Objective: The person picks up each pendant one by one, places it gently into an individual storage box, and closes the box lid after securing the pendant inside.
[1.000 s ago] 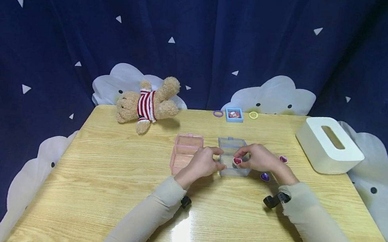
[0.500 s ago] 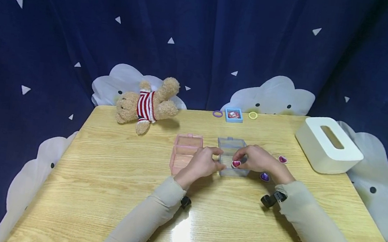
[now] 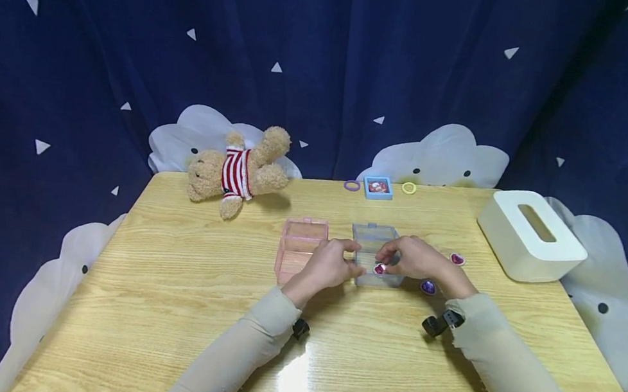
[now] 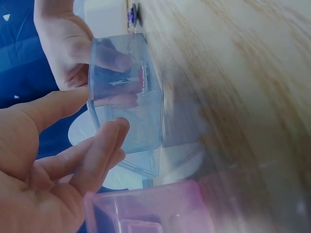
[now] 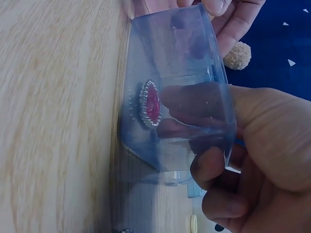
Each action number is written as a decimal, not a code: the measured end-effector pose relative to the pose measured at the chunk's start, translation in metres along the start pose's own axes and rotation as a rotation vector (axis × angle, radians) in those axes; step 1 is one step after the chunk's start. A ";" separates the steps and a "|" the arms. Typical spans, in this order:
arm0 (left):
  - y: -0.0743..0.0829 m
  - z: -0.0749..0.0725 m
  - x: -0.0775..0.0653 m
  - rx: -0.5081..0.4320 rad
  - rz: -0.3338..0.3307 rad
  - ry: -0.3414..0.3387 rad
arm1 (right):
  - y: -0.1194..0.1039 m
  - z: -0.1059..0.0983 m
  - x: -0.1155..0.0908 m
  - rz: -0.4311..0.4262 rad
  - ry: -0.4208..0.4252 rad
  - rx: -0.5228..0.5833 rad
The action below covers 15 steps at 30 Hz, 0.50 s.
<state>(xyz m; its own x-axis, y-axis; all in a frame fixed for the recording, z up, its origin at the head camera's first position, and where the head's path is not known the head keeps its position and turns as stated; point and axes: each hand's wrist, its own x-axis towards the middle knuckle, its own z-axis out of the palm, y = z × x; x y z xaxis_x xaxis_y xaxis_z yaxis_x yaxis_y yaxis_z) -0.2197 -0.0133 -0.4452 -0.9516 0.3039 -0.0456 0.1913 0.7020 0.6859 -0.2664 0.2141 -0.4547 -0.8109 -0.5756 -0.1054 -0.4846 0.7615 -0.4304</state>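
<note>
A clear blue plastic box [image 3: 378,281] stands on the table with its lid swung back. Inside, a pink gem with a beaded silver rim [image 5: 151,103] lies flat, low near the floor. The fingertips of my right hand [image 3: 417,257] reach into the box right above the gem, spread rather than pinching; the other fingers stay outside the wall. My left hand [image 3: 329,262] touches the box's left side, its thumb at the rim corner and its fingers along the outer wall. To the left stands an open clear pink box [image 4: 155,204], partly behind the left hand.
A purple gem [image 3: 428,287] and another pink gem [image 3: 457,259] lie right of the blue box. Toward the back are a purple ring [image 3: 352,185], a small blue frame [image 3: 378,188], a yellow ring [image 3: 409,188], a teddy bear [image 3: 238,171] and a white tissue box [image 3: 533,237].
The right hand has lowered the pink gem into the blue box and nearer its front; the gem went from tilted between the fingertips to flat. The left hand has stayed put.
</note>
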 end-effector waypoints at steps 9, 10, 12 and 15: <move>0.001 0.000 0.000 0.006 -0.002 0.001 | 0.003 -0.007 -0.006 -0.016 0.027 0.111; 0.001 0.000 0.000 0.007 0.002 0.004 | 0.004 -0.009 -0.007 -0.011 0.037 0.126; 0.001 0.001 0.000 0.010 0.008 0.011 | 0.004 -0.013 -0.009 0.002 0.059 0.153; 0.000 0.001 0.001 0.018 0.006 0.011 | 0.007 -0.018 -0.014 0.019 0.103 0.184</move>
<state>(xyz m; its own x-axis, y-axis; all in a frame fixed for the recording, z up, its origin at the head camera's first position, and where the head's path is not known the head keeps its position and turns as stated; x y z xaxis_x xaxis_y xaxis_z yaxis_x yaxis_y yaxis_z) -0.2199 -0.0122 -0.4456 -0.9530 0.3010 -0.0339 0.2008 0.7115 0.6733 -0.2648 0.2328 -0.4398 -0.8529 -0.5214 -0.0267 -0.4090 0.6992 -0.5864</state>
